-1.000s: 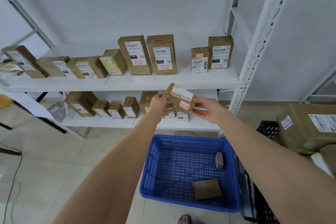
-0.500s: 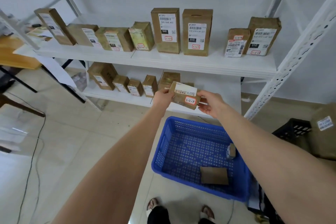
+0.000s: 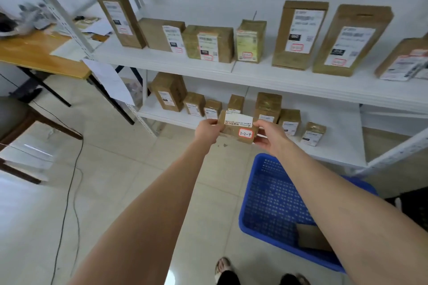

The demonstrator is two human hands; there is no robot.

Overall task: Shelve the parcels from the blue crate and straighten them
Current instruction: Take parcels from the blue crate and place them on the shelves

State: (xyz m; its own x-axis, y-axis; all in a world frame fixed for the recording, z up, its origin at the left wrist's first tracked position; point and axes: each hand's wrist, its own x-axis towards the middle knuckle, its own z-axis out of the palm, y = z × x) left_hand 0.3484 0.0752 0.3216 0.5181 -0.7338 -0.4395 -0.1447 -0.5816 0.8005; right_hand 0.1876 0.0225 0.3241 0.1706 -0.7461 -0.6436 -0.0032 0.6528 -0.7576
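Parcel (image 3: 238, 127) marked 3-3-4 is pinched between left hand (image 3: 208, 131) and right hand (image 3: 269, 136); next, probably a slot on the lower shelf (image 3: 335, 152).

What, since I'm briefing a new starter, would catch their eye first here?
The brown parcel marked 3-3-4, held between left hand and right hand at centre, before the lower shelf. Labelled boxes line it and the upper shelf. At lower right the blue crate sits on the floor, a flat parcel inside.
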